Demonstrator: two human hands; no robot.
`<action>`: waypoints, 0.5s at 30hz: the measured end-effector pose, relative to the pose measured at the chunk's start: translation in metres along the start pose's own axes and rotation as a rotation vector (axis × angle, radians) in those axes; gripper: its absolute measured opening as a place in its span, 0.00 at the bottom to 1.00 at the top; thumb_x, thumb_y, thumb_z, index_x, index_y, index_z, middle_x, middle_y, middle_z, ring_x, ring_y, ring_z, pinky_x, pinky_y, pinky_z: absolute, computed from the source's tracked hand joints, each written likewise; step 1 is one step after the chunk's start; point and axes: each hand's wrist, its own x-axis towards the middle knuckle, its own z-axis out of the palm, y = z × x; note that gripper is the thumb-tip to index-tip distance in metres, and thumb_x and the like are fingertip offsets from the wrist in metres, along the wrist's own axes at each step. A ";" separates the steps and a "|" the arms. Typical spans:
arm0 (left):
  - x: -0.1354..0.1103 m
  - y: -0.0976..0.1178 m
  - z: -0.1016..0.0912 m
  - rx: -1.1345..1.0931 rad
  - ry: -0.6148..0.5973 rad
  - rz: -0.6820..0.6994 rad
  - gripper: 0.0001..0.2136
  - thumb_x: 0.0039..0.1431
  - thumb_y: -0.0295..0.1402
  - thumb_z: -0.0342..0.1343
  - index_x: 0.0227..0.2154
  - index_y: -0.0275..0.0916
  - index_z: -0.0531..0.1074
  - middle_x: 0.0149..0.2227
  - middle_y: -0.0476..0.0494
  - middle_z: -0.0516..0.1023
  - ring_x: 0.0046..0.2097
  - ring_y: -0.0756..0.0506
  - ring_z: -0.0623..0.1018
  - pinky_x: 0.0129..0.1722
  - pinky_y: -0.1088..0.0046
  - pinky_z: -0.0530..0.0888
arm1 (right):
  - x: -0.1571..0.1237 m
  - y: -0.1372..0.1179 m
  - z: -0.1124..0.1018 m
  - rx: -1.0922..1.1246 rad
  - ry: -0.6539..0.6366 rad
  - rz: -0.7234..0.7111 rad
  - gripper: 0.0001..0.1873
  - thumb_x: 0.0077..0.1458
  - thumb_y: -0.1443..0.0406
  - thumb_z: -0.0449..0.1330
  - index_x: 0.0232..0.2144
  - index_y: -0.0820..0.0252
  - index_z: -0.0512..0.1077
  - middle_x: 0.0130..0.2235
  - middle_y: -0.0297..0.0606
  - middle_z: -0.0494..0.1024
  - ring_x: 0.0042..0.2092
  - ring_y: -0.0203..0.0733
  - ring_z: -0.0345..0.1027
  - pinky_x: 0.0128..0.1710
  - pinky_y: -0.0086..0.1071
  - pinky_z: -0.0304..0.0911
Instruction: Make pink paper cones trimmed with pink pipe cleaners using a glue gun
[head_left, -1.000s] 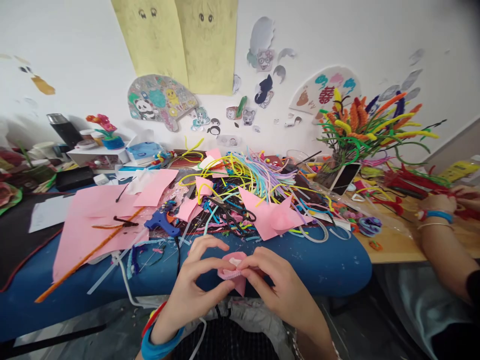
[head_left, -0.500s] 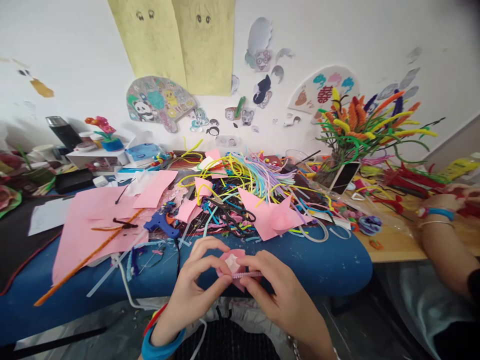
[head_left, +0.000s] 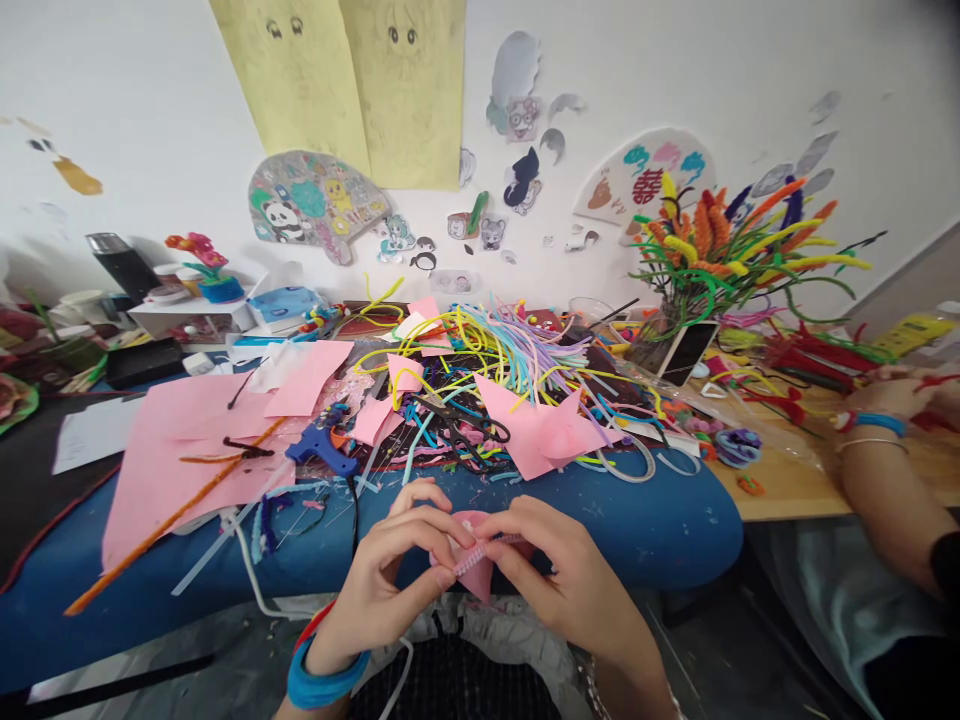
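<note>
At six o'clock, an already curved pink piece [head_left: 476,584] and ribbed strip [head_left: 472,559] are pinched by the fingers of the left hand [head_left: 397,560] and right hand [head_left: 555,570]; whether the strip is fixed cannot be told.

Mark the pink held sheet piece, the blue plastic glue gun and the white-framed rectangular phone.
Pink held sheet piece [head_left: 478,581]: head view, lower pointed part.
Blue plastic glue gun [head_left: 325,447]: head view, body.
White-framed rectangular phone [head_left: 689,354]: head view, dark face.

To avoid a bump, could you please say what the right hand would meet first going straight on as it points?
Past the pink piece it pinches, probably the left hand, though depth is unclear.
</note>
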 end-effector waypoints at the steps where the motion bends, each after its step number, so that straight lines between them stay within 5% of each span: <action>1: 0.000 -0.001 -0.001 0.011 0.002 0.007 0.03 0.63 0.32 0.56 0.32 0.43 0.72 0.36 0.43 0.81 0.44 0.41 0.73 0.52 0.53 0.66 | 0.000 0.000 0.000 -0.002 0.004 0.004 0.06 0.65 0.67 0.55 0.40 0.56 0.73 0.33 0.34 0.75 0.35 0.38 0.68 0.36 0.31 0.64; 9: 0.001 -0.003 -0.002 0.155 0.021 -0.015 0.13 0.57 0.45 0.61 0.39 0.42 0.75 0.40 0.39 0.81 0.47 0.37 0.72 0.51 0.53 0.66 | 0.003 -0.002 0.002 -0.028 -0.004 0.006 0.06 0.66 0.68 0.55 0.41 0.55 0.71 0.36 0.35 0.76 0.38 0.39 0.69 0.39 0.31 0.64; 15: 0.006 0.005 0.006 0.303 0.105 0.028 0.07 0.58 0.24 0.61 0.35 0.44 0.75 0.34 0.48 0.81 0.42 0.43 0.74 0.48 0.60 0.67 | -0.001 -0.005 0.005 -0.045 -0.005 -0.009 0.06 0.66 0.67 0.55 0.44 0.56 0.70 0.38 0.36 0.76 0.39 0.40 0.70 0.40 0.33 0.65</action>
